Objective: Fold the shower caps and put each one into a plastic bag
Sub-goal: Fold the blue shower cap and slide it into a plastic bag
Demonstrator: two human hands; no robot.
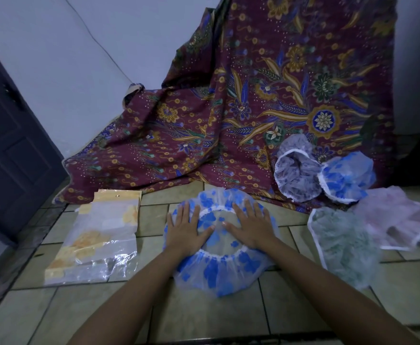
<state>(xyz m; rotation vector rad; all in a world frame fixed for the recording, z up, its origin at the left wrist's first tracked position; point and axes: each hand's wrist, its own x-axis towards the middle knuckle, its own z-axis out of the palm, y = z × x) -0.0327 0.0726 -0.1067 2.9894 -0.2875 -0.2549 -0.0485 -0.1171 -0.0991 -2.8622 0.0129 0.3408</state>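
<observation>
Head view: shower cap [219, 272] under both flat hands.

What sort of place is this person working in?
Probably a room in a home: a tiled floor, a dark panelled door at the left, and a patterned cloth draped behind.

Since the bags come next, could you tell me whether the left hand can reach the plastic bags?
Probably yes: the left hand rests flat on the blue-flowered cap, and the plastic bags lie beside it on the tiles, nothing between.

Bare left forearm [139, 290], bare right forearm [328, 282]
</observation>
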